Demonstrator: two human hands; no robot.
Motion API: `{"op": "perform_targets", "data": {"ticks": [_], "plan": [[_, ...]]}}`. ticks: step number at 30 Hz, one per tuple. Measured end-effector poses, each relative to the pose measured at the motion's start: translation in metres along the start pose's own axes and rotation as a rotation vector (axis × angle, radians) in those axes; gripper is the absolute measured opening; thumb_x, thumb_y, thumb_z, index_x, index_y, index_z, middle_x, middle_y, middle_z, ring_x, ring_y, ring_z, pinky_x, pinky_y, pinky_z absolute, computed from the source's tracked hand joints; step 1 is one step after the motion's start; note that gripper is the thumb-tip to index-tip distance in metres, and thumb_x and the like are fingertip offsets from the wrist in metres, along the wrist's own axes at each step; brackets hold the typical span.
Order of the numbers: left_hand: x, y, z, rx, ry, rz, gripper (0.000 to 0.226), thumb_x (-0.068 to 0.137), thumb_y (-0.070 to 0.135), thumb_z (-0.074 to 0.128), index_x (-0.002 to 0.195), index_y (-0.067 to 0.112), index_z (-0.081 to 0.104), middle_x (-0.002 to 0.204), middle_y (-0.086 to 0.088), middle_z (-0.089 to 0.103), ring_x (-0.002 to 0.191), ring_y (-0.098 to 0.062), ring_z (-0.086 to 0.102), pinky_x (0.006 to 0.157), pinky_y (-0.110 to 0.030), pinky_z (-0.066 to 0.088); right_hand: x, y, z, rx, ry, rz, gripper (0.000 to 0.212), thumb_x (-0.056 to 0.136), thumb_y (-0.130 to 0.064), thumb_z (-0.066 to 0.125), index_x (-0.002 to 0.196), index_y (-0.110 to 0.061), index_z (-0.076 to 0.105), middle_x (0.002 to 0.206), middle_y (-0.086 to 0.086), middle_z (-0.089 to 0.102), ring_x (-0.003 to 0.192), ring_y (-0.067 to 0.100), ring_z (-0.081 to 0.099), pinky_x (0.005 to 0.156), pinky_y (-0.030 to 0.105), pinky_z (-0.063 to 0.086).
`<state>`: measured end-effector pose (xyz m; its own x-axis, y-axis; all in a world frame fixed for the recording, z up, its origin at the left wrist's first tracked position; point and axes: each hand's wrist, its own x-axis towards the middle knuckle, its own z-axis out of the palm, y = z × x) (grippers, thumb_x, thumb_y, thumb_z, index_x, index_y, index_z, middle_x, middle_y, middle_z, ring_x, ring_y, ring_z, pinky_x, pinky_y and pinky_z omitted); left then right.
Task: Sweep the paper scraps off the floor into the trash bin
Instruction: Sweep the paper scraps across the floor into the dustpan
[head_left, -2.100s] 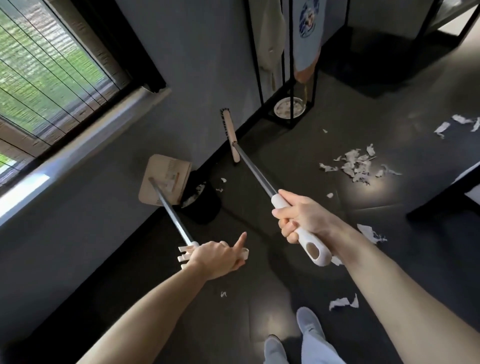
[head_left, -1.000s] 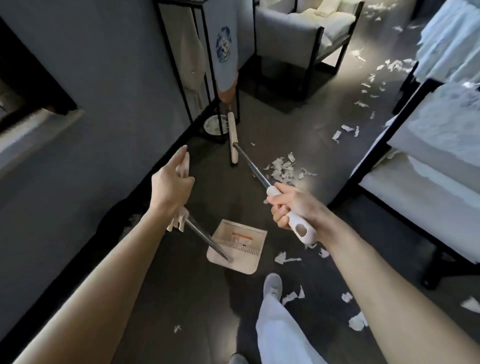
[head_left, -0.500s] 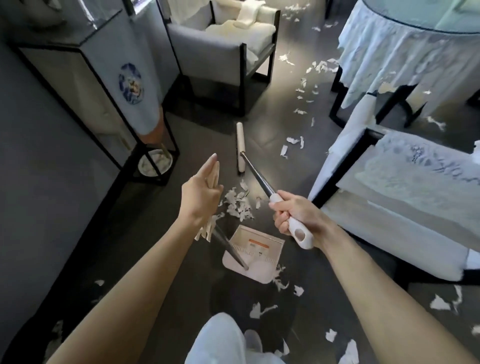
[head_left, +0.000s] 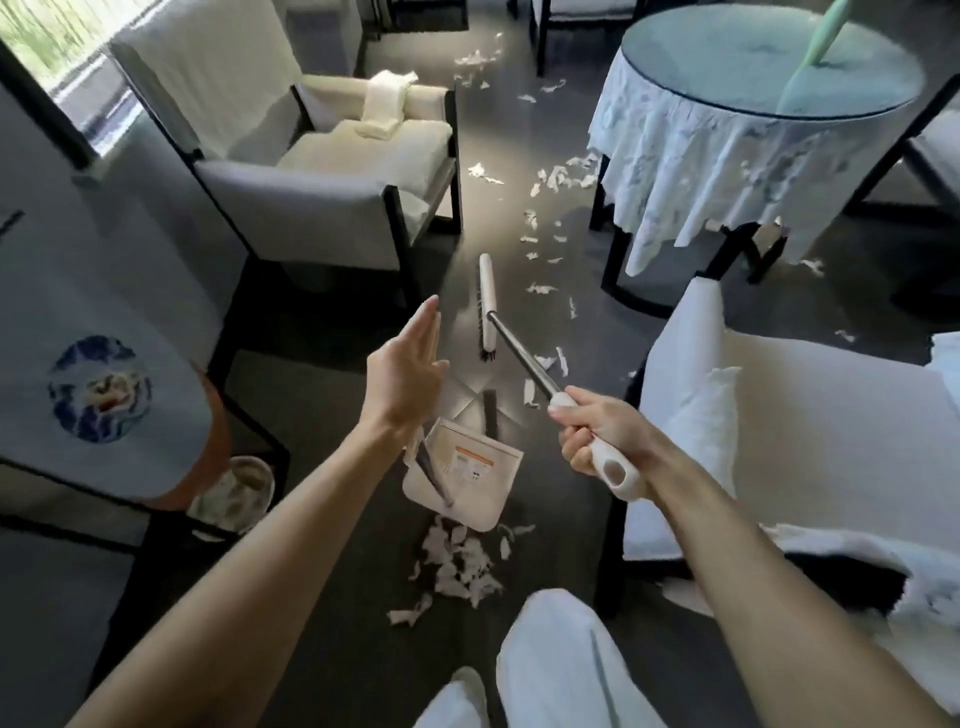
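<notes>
Since half a second ago your dustpan (head_left: 462, 475) sits beyond the scrap pile (head_left: 457, 564) — left hand (head_left: 402, 387) wraps its handle, forefinger extended, right hand (head_left: 597, 428) clamped on the broom (head_left: 488, 306).

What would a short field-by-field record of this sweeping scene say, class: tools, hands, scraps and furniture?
left hand: holds the dustpan's handle
right hand: gripping the broom handle
broom head: on the floor, ahead of the dustpan
dustpan: low, between the arms
scrap pile: just nearer the person than the dustpan
scrap trail: runs beside the round table
armchair: left of the trail
trash bin: not in view
</notes>
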<state>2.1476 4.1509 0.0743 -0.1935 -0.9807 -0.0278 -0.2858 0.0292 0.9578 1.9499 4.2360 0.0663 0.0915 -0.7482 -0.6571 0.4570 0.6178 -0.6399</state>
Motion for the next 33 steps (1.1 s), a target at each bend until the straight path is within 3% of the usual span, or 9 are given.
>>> {"op": "perform_targets", "data": {"ticks": [3,9,12,14,18,22,25,28,33], "plan": [[0.097,0.005,0.01,0.031,-0.009,0.04,0.072,0.085,-0.017,0.054,0.146,0.017,0.035,0.148,0.003,0.04,0.115,0.019,0.034,0.091,0.002,0.031,0.061,-0.059,-0.003,0.011,0.037,-0.02,0.049,0.098,-0.007,0.049,0.142,-0.014,0.029,0.046,-0.005,0.046,0.035,0.0,0.04,0.03,0.013,0.034],[0.316,0.007,0.048,0.153,0.07,0.067,0.07,0.084,-0.009,0.057,0.144,0.023,0.04,0.139,0.013,0.048,0.114,0.017,0.042,0.093,0.001,0.032,0.22,-0.203,-0.03,0.015,0.117,-0.004,0.067,0.096,-0.004,0.052,0.151,-0.023,0.017,0.043,-0.002,0.045,0.033,0.001,0.039,0.03,0.014,0.034],[0.422,0.023,0.071,0.134,0.069,0.001,0.07,0.087,-0.007,0.056,0.145,0.028,0.039,0.14,0.014,0.047,0.121,-0.016,0.054,0.102,-0.037,0.045,0.291,-0.293,-0.045,0.042,0.109,0.031,0.066,0.097,-0.002,0.049,0.151,-0.024,0.017,0.042,-0.002,0.045,0.032,0.001,0.039,0.029,0.013,0.032],[0.489,0.037,0.082,0.136,0.078,-0.007,0.07,0.088,-0.006,0.056,0.145,0.029,0.037,0.142,0.012,0.045,0.123,-0.019,0.054,0.101,-0.047,0.046,0.332,-0.35,-0.053,0.039,0.119,0.042,0.066,0.097,-0.001,0.047,0.15,-0.025,0.017,0.042,-0.001,0.044,0.031,0.002,0.039,0.029,0.013,0.032],[0.615,0.052,0.099,0.139,0.136,0.043,0.068,0.088,-0.004,0.056,0.147,0.025,0.035,0.143,0.007,0.046,0.12,-0.02,0.056,0.101,-0.042,0.046,0.414,-0.458,-0.061,0.005,0.109,0.043,0.063,0.098,-0.001,0.046,0.151,-0.021,0.018,0.044,-0.001,0.045,0.032,0.002,0.038,0.029,0.014,0.032],[0.757,0.056,0.119,0.177,0.183,0.044,0.066,0.088,0.006,0.061,0.144,0.031,0.037,0.126,0.018,0.051,0.11,0.0,0.049,0.094,-0.022,0.042,0.508,-0.558,-0.067,0.015,0.087,0.024,0.055,0.098,-0.003,0.047,0.146,-0.018,0.025,0.043,-0.001,0.048,0.033,0.002,0.039,0.029,0.014,0.033],[0.877,0.052,0.134,0.05,0.067,0.077,0.069,0.088,-0.002,0.061,0.147,0.022,0.034,0.141,0.009,0.045,0.118,-0.007,0.049,0.101,-0.024,0.043,0.593,-0.631,-0.069,0.039,0.086,-0.001,0.047,0.098,-0.003,0.047,0.141,-0.012,0.03,0.042,-0.002,0.048,0.032,0.002,0.039,0.028,0.014,0.033],[0.99,0.055,0.141,0.195,0.063,0.121,0.07,0.088,0.004,0.064,0.147,0.025,0.033,0.141,0.011,0.044,0.104,0.0,0.049,0.087,-0.01,0.04,0.671,-0.707,-0.063,0.043,0.133,-0.033,0.041,0.097,-0.002,0.048,0.135,-0.015,0.038,0.043,-0.003,0.046,0.033,0.002,0.038,0.029,0.014,0.032],[1.167,0.075,0.148,0.167,0.005,0.082,0.074,0.088,0.005,0.063,0.147,0.036,0.03,0.147,0.005,0.042,0.119,-0.021,0.056,0.098,-0.043,0.049,0.778,-0.835,-0.059,0.076,0.129,-0.049,0.033,0.097,-0.002,0.048,0.126,-0.018,0.043,0.044,-0.003,0.045,0.034,0.002,0.039,0.031,0.014,0.033]]}}
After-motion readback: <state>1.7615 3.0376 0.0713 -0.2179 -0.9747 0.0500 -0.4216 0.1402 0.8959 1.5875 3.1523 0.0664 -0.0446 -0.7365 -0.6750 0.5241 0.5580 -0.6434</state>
